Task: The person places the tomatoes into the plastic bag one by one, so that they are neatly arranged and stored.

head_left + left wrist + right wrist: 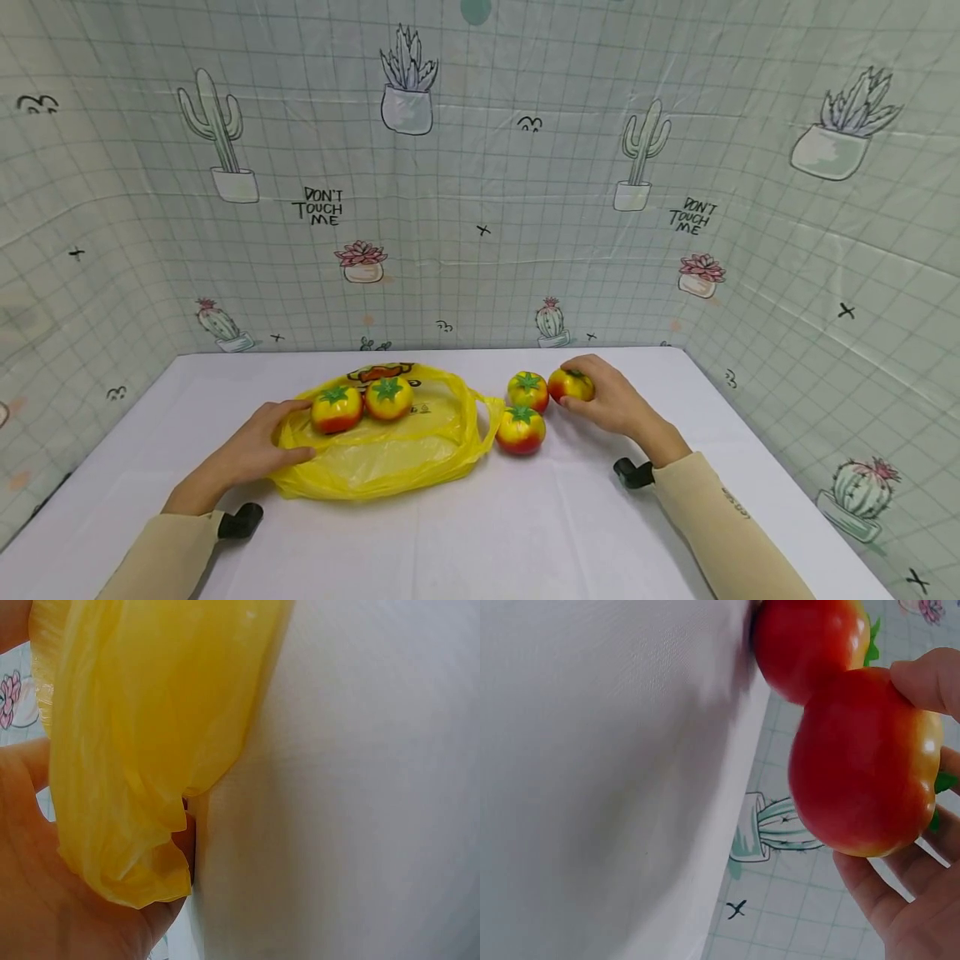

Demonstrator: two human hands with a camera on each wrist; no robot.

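Note:
A yellow plastic bag lies spread with its mouth upward. Two red-and-yellow toy tomatoes with green leaf tops, a left one and one beside it, sit inside. At the bag's left rim my left hand holds the film, its thumb over the inside; in the left wrist view the bag bunches against the palm. My right hand grips another toy tomato between thumb and fingers. Close to it are two more tomatoes, a rear one and a front one near the bag's handle.
A white-covered table carries everything. Behind it and on both sides hang grid-patterned cloth walls printed with potted cacti. Dark camera mounts, one on the left wrist and one on the right wrist, stick out near the tabletop.

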